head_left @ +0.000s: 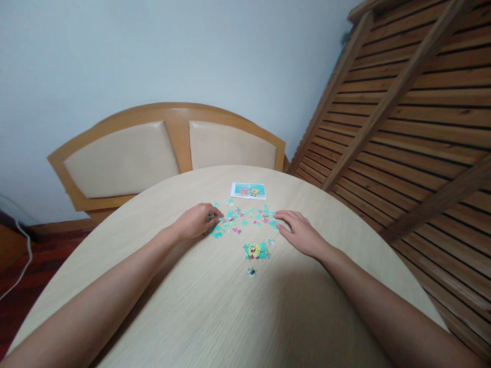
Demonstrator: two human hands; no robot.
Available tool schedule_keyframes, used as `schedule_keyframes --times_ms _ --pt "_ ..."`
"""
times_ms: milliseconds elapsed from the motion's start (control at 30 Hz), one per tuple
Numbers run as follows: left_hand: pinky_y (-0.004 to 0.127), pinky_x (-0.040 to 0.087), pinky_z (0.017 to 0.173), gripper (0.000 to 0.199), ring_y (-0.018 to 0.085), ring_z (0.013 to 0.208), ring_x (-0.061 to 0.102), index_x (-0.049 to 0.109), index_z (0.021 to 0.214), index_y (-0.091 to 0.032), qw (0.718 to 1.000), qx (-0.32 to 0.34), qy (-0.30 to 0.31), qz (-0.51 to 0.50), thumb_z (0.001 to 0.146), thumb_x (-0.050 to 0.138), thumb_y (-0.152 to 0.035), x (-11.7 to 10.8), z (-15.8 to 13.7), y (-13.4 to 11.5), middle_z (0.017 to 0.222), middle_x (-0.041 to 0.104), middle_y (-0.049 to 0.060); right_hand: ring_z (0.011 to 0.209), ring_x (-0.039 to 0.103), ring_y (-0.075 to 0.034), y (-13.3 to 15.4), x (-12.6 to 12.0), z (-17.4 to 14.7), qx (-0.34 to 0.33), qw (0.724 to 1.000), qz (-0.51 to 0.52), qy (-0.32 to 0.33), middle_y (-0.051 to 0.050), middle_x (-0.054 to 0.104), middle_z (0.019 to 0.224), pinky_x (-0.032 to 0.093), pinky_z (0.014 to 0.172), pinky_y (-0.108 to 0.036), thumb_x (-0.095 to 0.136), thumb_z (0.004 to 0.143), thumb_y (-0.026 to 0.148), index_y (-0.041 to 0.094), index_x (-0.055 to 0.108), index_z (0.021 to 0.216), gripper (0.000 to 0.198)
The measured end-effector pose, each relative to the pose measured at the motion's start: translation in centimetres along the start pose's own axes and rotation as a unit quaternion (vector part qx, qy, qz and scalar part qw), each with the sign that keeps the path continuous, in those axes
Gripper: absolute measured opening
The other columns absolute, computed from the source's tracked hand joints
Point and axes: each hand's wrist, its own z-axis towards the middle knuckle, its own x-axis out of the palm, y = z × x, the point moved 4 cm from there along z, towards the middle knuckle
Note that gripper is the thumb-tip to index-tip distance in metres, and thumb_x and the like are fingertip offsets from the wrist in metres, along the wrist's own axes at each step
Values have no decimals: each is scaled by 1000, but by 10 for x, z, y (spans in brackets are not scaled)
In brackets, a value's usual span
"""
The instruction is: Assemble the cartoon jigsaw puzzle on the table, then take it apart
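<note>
Small turquoise, pink and white jigsaw puzzle pieces (244,223) lie loosely scattered between my two hands. My left hand (195,221) is at the left edge of the scatter, its fingers curled in towards the thumb; whatever is between the fingertips is too small to make out. At the right edge, my right hand (298,231) rests with fingers stretched out and thumb apart, fingertips touching the outer pieces. Closer to me lies a joined puzzle section (253,250) with a yellow SpongeBob figure. A separate small dark-and-white piece (251,272) sits just below it.
A picture card (250,190) showing a pink and a yellow cartoon figure lies behind the pieces on the round wooden table (199,306). Beyond the table edge stands a padded wooden backrest (180,138). Slatted wooden panelling (402,112) leans at the right; a white cable (26,250) hangs at left.
</note>
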Motion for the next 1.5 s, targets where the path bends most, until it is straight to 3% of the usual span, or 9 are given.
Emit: schedule_keyframes --times_ms 133,333,633,767,1200,1500 --pt "25 45 67 25 18 77 66 74 103 -21 995 -33 94 -2 89 57 -33 -12 -5 3 94 76 5 120 58 -29 -1 0 0 -7 1000 3 -8 -8 67 128 45 104 -53 51 96 36 26 66 119 30" --pt "26 42 65 33 18 77 64 70 107 -21 984 -47 171 3 79 70 -38 -6 -9 -4 96 75 4 120 58 -29 -2 0 1 -4 1000 2 -3 -9 67 128 45 104 -53 50 96 37 25 66 120 31" --pt "25 47 72 35 17 81 67 69 111 -16 985 -33 152 -70 78 60 -16 -22 -10 -2 94 75 5 119 58 -29 -3 0 1 -5 1000 4 0 -9 67 129 45 104 -53 50 97 38 24 66 120 31" --pt "24 45 68 21 16 78 66 72 96 -18 987 -51 150 -23 78 62 -22 -32 -13 11 88 75 3 119 59 -29 -3 0 1 -7 1000 3 -4 -9 67 128 45 104 -53 50 97 37 25 66 119 31" --pt "22 43 63 31 17 74 66 74 103 -23 980 -67 186 -21 73 73 -27 -23 -15 21 85 75 1 120 59 -30 -3 -1 1 -8 1000 2 -8 -8 67 128 45 104 -54 49 97 39 27 67 120 32" --pt "22 42 63 30 16 73 65 72 103 -22 982 -70 173 -9 74 72 -28 -19 -14 25 88 75 2 120 59 -29 -5 1 2 -10 1000 6 -7 -9 67 128 45 104 -54 50 96 37 26 67 121 31"
